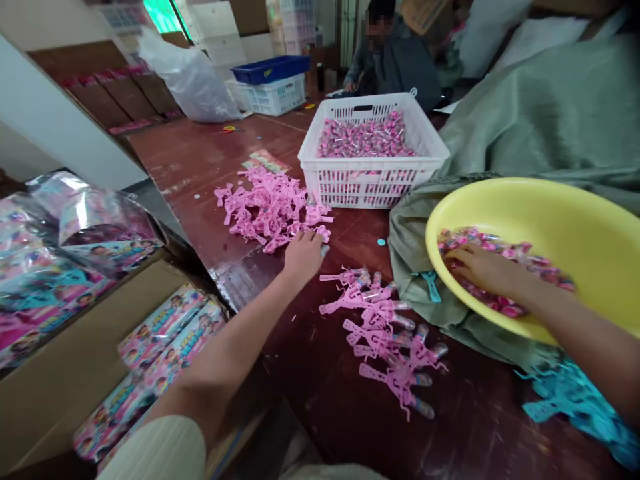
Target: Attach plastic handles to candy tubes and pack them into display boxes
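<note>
My left hand [304,253] reaches to the near edge of a heap of pink plastic pieces [270,203], fingers slightly bent and thumb apart, touching the pieces. Inside a yellow basin [595,220], my right hand [483,268] lies with fingers apart over small clear-wrapped items with pink parts [507,307]; its fingertips are partly hidden among them. Between my arms, several pink pieces joined to clear tubes [387,313] lie in a loose row on the dark red table [320,413].
A white crate [375,163] full of pink items stands behind. Turquoise pieces [575,400] lie at the lower right. Left of the table is a carton [75,373] with printed boxes [170,327]. Green cloth [550,120] lies around the basin. Another person [385,60] sits at the far side.
</note>
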A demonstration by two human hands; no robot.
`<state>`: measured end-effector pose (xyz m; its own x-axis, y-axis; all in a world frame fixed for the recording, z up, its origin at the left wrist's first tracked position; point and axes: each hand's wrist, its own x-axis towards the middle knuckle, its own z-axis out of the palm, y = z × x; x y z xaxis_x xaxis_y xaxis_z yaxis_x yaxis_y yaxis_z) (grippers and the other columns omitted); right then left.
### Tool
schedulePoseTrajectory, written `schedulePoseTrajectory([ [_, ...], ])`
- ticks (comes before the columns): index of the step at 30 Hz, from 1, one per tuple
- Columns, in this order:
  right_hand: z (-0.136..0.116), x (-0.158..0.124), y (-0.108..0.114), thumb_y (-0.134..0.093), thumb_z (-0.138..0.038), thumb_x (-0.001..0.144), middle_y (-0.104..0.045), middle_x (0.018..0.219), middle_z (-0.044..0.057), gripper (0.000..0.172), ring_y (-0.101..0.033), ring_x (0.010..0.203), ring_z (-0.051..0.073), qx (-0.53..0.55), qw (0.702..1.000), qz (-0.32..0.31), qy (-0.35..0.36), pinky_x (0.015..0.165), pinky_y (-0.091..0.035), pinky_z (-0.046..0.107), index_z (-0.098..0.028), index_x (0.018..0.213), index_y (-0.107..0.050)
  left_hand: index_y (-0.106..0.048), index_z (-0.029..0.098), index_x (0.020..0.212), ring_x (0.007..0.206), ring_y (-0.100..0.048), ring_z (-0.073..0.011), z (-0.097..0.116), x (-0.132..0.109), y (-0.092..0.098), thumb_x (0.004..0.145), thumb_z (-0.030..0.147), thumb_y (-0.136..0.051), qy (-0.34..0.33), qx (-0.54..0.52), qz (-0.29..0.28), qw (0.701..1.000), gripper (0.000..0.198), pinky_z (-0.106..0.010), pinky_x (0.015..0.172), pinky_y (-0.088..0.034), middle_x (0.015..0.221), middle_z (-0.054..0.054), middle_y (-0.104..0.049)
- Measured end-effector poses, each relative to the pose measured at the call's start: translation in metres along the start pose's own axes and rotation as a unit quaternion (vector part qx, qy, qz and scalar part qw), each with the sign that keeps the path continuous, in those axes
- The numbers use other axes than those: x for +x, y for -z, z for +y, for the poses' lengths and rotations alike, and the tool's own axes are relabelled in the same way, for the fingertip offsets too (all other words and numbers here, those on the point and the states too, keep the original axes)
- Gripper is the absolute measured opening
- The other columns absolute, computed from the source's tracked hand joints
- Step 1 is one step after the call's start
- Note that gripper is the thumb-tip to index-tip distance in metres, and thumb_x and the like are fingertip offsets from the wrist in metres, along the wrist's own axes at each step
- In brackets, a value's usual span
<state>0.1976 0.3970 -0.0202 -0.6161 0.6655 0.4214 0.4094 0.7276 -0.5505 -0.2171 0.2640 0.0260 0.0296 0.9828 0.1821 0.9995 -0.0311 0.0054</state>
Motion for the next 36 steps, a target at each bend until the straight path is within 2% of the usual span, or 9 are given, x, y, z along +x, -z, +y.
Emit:
schedulePoseTrajectory([
  [4, -0.031, 0.003, 0.015, -0.061, -0.047, 0.092, -0.069, 0.101, 0.017, 0.028, -0.065, 0.080, 0.028, -0.132, 0.988, 0.003, -0.078, 0.066, -0.049, 0.042, -0.024, 0.105, -0.073, -0.063, 0.015, 0.128, 0.120, -0.052, -0.0297, -0.018, 0.048, -0.023, 0.097, 0.010, -0.042, -0.024, 0.004, 0.000, 1.000, 0.038, -0.042, 0.099, -0.038, 0.125, -0.017, -0.066],
  [7, -0.068, -0.005, 0.028, -0.049, -0.046, 0.100, -0.070, 0.104, 0.019, 0.035, -0.067, 0.082, 0.026, -0.004, 0.980, 0.066, -0.186, 0.062, -0.049, 0.037, -0.022, 0.120, -0.066, -0.065, 0.013, 0.120, 0.119, -0.052, -0.0307, -0.015, 0.060, -0.034, 0.097, 0.011, -0.041, -0.028, 0.001, 0.005, 1.000, 0.034, -0.044, 0.099, -0.037, 0.117, -0.018, -0.069],
  [13, -0.137, -0.023, 0.038, -0.049, -0.072, 0.091, -0.057, 0.066, 0.001, 0.047, -0.040, 0.042, 0.012, 0.401, 0.802, 0.207, -0.391, 0.036, -0.032, 0.029, -0.025, 0.095, -0.056, -0.059, 0.011, 0.124, 0.120, -0.053, -0.0379, -0.011, 0.051, -0.028, 0.093, 0.021, -0.048, 0.001, -0.047, 0.075, 0.996, 0.035, -0.052, 0.105, -0.034, 0.122, -0.022, -0.063],
  [16, -0.167, -0.027, 0.028, -0.051, -0.079, 0.087, -0.053, 0.063, -0.004, 0.054, -0.020, 0.035, 0.006, 0.439, 0.772, 0.229, -0.397, 0.030, -0.019, 0.023, -0.025, 0.085, -0.050, -0.054, 0.010, 0.129, 0.108, -0.061, -0.0337, -0.022, 0.051, -0.024, 0.087, 0.017, -0.051, 0.068, -0.144, 0.131, 0.979, 0.042, -0.046, 0.099, -0.042, 0.113, -0.018, -0.066],
  [21, -0.211, -0.040, -0.004, -0.057, -0.072, 0.088, -0.063, 0.073, -0.001, 0.048, -0.036, 0.043, 0.008, 0.473, 0.791, 0.126, -0.367, 0.035, -0.034, 0.020, -0.024, 0.092, -0.049, -0.055, 0.011, 0.124, 0.088, -0.061, -0.0246, -0.046, 0.055, -0.010, 0.082, 0.011, -0.050, 0.232, -0.330, 0.182, 0.897, 0.042, -0.035, 0.082, -0.049, 0.097, -0.011, -0.066],
  [24, -0.223, -0.054, -0.017, -0.066, -0.059, 0.090, -0.067, 0.080, -0.001, 0.040, -0.043, 0.052, 0.009, 0.422, 0.839, 0.064, -0.338, 0.039, -0.037, 0.018, -0.025, 0.101, -0.049, -0.064, 0.014, 0.108, 0.076, -0.058, -0.0199, -0.035, 0.032, 0.007, 0.086, 0.018, -0.049, 0.258, -0.433, 0.158, 0.849, 0.027, -0.031, 0.071, -0.049, 0.084, -0.005, -0.064],
  [29, -0.230, -0.067, -0.022, -0.060, -0.042, 0.098, -0.067, 0.104, 0.004, 0.032, -0.063, 0.088, 0.017, 0.151, 0.970, 0.013, -0.189, 0.078, -0.056, 0.032, -0.027, 0.127, -0.062, -0.071, 0.019, 0.100, 0.083, -0.063, -0.0190, 0.036, -0.064, 0.039, 0.089, 0.041, -0.062, 0.059, -0.554, -0.009, 0.831, 0.026, -0.029, 0.079, -0.052, 0.088, -0.003, -0.070],
  [32, -0.237, -0.060, -0.028, -0.050, -0.035, 0.103, -0.065, 0.110, 0.007, 0.044, -0.063, 0.102, 0.021, 0.059, 0.992, -0.067, -0.085, 0.092, -0.054, 0.041, -0.031, 0.147, -0.051, -0.074, 0.019, 0.094, 0.087, -0.064, -0.0192, 0.073, -0.110, 0.050, 0.094, 0.041, -0.061, -0.032, -0.544, -0.110, 0.831, 0.026, -0.030, 0.082, -0.051, 0.088, -0.003, -0.071],
  [36, -0.245, -0.044, -0.033, -0.057, -0.037, 0.100, -0.070, 0.117, 0.008, 0.038, -0.065, 0.104, 0.024, -0.004, 0.993, -0.113, -0.031, 0.088, -0.054, 0.042, -0.025, 0.137, -0.057, -0.075, 0.018, 0.093, 0.084, -0.065, -0.0179, 0.085, -0.135, 0.056, 0.095, 0.036, -0.063, -0.025, -0.538, -0.119, 0.834, 0.022, -0.027, 0.078, -0.050, 0.089, -0.004, -0.072],
])
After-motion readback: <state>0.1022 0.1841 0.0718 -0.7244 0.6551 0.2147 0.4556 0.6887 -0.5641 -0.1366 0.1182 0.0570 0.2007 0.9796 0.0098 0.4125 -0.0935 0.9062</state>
